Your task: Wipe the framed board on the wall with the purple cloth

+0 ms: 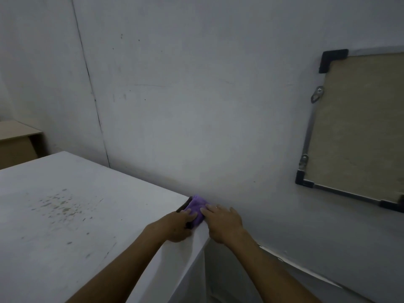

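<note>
Two hands meet on one purple cloth [196, 206] at the far corner of the white table [87, 215]: the left hand [177, 226] pinches its edge and the right hand [225, 224] presses flat fingers on it. One framed board [358, 127] hangs on the wall [196, 95], well apart to the right, with three black corner caps visible.

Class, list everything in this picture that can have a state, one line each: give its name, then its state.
purple cloth: bunched up at the corner of the white table, under both hands
left hand: resting on the cloth
right hand: fingers pressed on the cloth
framed board: mounted on the wall, tilted, untouched
white table: top stained with brownish specks
</note>
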Available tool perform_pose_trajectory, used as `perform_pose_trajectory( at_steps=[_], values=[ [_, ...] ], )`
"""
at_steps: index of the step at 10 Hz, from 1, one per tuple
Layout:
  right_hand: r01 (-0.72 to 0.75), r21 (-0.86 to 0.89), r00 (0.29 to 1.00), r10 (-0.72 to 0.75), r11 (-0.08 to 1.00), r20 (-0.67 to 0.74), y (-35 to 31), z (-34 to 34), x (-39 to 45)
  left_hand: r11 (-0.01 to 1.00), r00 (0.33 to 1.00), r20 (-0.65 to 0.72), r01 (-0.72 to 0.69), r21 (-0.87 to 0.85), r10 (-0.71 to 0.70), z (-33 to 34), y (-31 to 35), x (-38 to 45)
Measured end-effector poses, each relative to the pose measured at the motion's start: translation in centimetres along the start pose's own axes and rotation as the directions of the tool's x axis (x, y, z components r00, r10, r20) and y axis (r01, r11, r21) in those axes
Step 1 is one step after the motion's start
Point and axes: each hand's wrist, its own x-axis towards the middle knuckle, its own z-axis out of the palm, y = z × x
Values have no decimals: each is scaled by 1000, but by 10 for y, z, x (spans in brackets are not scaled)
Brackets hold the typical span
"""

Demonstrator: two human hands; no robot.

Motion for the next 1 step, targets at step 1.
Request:
perform_pose_trajectory(
  at_steps=[1],
  values=[
    [17,135,999,-22,991,40,8,-8,-10,996,999,-12,31,89,-30,-9,5,1]
  ],
)
